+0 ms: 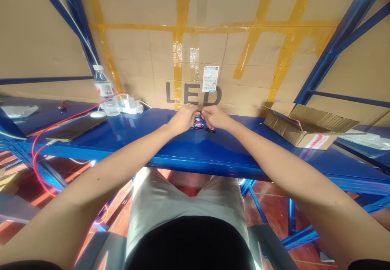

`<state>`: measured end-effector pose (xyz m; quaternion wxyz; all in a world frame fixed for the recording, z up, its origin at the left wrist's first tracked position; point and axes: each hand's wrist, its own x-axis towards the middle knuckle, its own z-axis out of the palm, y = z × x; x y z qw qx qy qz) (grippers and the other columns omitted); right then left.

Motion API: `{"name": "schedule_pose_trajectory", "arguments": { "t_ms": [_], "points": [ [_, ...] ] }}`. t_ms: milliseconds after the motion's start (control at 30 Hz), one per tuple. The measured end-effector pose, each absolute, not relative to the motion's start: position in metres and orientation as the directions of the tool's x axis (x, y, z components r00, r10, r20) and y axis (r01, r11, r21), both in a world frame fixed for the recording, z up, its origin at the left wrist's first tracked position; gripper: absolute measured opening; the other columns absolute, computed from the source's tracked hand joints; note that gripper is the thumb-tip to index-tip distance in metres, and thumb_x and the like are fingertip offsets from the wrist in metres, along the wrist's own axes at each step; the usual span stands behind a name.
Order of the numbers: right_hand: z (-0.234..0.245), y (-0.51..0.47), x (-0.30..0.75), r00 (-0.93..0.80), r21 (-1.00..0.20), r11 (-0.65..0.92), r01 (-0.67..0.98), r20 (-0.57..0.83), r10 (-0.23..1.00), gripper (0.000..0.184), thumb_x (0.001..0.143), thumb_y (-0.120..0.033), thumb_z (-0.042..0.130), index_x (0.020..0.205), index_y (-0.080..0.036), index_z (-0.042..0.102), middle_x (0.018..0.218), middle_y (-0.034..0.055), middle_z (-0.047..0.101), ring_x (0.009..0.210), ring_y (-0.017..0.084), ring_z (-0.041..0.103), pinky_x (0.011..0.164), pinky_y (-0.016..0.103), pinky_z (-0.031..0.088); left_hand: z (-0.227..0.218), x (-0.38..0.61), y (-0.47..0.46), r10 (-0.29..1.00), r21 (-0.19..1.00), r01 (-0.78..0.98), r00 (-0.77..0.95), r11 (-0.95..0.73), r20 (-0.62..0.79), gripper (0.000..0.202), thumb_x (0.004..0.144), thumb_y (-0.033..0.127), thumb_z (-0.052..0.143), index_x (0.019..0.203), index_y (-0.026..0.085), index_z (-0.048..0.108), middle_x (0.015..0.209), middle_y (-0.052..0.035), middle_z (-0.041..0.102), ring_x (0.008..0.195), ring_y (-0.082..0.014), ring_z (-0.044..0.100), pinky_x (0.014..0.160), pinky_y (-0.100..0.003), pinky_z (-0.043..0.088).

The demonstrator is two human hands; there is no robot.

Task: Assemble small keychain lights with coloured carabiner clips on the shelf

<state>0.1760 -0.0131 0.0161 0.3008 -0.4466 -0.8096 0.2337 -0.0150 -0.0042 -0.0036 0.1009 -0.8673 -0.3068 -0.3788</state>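
At the back of the blue shelf, my left hand [185,117] and my right hand [217,117] meet with fingers pinched together. A small dark piece [200,113] shows between their fingertips; its kind is too small to make out. Just under the fingers lies a little stack of shiny multicoloured, narrow loop-like pieces [198,124], partly hidden by my left hand. A black elongated piece [210,130] rests on the shelf below my right fingertips, apart from the stack.
An open cardboard box [313,134] stands at the right. To the left are a water bottle [106,93], a white power adapter [131,105], a flat tablet-like device [76,130] and a red cable [38,140]. A large taped carton [137,59] rises behind the shelf [183,152].
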Motion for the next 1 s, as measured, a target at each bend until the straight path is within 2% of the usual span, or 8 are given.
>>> {"name": "schedule_pose_trajectory", "arguments": {
  "t_ms": [333, 433, 500, 667, 733, 867, 1000],
  "points": [
    [0.019, -0.019, 0.170, -0.376, -0.745, 0.432, 0.509, 0.258, 0.890, 0.037, 0.105, -0.022, 0.044, 0.068, -0.021, 0.048, 0.039, -0.0020, 0.052, 0.033, 0.013, 0.046, 0.041, 0.025, 0.039, -0.002, -0.018, -0.006, 0.402, -0.039, 0.614, 0.561, -0.788, 0.724, 0.029, 0.103, 0.022, 0.039, 0.099, 0.015, 0.067, 0.090, -0.0137, 0.068, 0.094, -0.0274, 0.060, 0.088, -0.042, 0.049],
    [0.021, -0.019, 0.170, -0.381, -0.761, 0.417, 0.496, 0.241, 0.893, 0.037, 0.105, -0.022, 0.044, 0.069, -0.021, 0.048, 0.039, -0.0020, 0.051, 0.033, 0.013, 0.047, 0.041, 0.025, 0.039, -0.003, -0.017, -0.004, 0.409, -0.027, 0.611, 0.561, -0.791, 0.720, 0.028, 0.102, 0.022, 0.040, 0.098, 0.016, 0.067, 0.091, -0.0134, 0.068, 0.095, -0.0279, 0.061, 0.090, -0.043, 0.049],
    [0.025, -0.018, 0.172, -0.398, -0.756, 0.414, 0.506, 0.222, 0.890, 0.034, 0.104, -0.022, 0.045, 0.071, -0.020, 0.051, 0.041, -0.0021, 0.051, 0.036, 0.014, 0.049, 0.041, 0.025, 0.040, -0.004, -0.015, -0.002, 0.450, 0.021, 0.623, 0.541, -0.782, 0.711, 0.027, 0.101, 0.020, 0.041, 0.097, 0.017, 0.067, 0.091, -0.0122, 0.069, 0.094, -0.0275, 0.063, 0.088, -0.042, 0.050],
    [0.038, -0.009, 0.188, -0.432, -0.623, 0.471, 0.624, 0.228, 0.873, 0.022, 0.096, -0.021, 0.065, 0.075, -0.018, 0.058, 0.057, 0.0016, 0.062, 0.044, 0.011, 0.053, 0.043, 0.023, 0.042, -0.005, -0.007, 0.000, 0.576, 0.149, 0.684, 0.453, -0.714, 0.681, 0.016, 0.097, 0.021, 0.049, 0.096, 0.020, 0.065, 0.094, -0.0096, 0.070, 0.090, -0.0268, 0.066, 0.080, -0.039, 0.051],
    [0.037, -0.003, 0.197, -0.408, -0.573, 0.421, 0.703, 0.160, 0.899, 0.015, 0.090, -0.021, 0.073, 0.081, -0.017, 0.063, 0.061, 0.0024, 0.064, 0.046, 0.011, 0.055, 0.043, 0.023, 0.043, -0.006, -0.005, 0.001, 0.597, 0.173, 0.692, 0.435, -0.701, 0.674, 0.012, 0.096, 0.020, 0.052, 0.095, 0.020, 0.064, 0.094, -0.0097, 0.070, 0.091, -0.0275, 0.066, 0.079, -0.040, 0.051],
    [0.026, 0.010, 0.207, -0.388, -0.453, 0.309, 0.837, -0.092, 0.917, 0.023, 0.076, -0.021, 0.087, 0.071, -0.015, 0.066, 0.057, 0.0031, 0.062, 0.044, 0.012, 0.055, 0.037, 0.023, 0.042, -0.009, -0.009, 0.007, 0.621, 0.249, 0.683, 0.372, -0.686, 0.690, 0.009, 0.093, 0.017, 0.051, 0.092, 0.020, 0.060, 0.096, -0.0099, 0.071, 0.089, -0.0270, 0.065, 0.078, -0.040, 0.053],
    [0.016, 0.017, 0.207, -0.447, -0.447, 0.357, 0.820, -0.111, 0.888, 0.027, 0.066, -0.015, 0.093, 0.064, -0.015, 0.066, 0.055, 0.0014, 0.060, 0.040, 0.010, 0.052, 0.035, 0.022, 0.040, -0.012, -0.013, 0.015, 0.641, 0.291, 0.680, 0.339, -0.673, 0.688, 0.008, 0.091, 0.015, 0.052, 0.090, 0.021, 0.058, 0.091, -0.0088, 0.070, 0.084, -0.0251, 0.065, 0.077, -0.040, 0.054]
  ]
}}
